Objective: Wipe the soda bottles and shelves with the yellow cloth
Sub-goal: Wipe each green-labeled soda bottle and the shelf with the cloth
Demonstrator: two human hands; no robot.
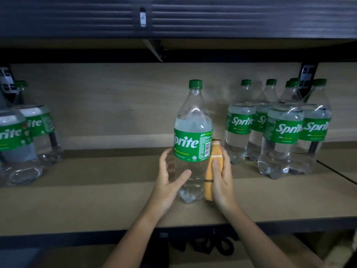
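I held one Sprite bottle (193,132) upright at the centre of the wooden shelf (96,200), well apart from the bottle groups at far left (19,136) and right (280,128). My left hand (168,184) was open, thumb laid against the bottle's clear lower body, fingers spread toward its left side. My right hand (222,178) gripped the folded yellow cloth (212,167) and pressed it to the bottle's right side, just below the label. Step in hand: wiping this bottle. Next, I judged, the bottle needed steadying while the cloth travelled around its remaining surface.
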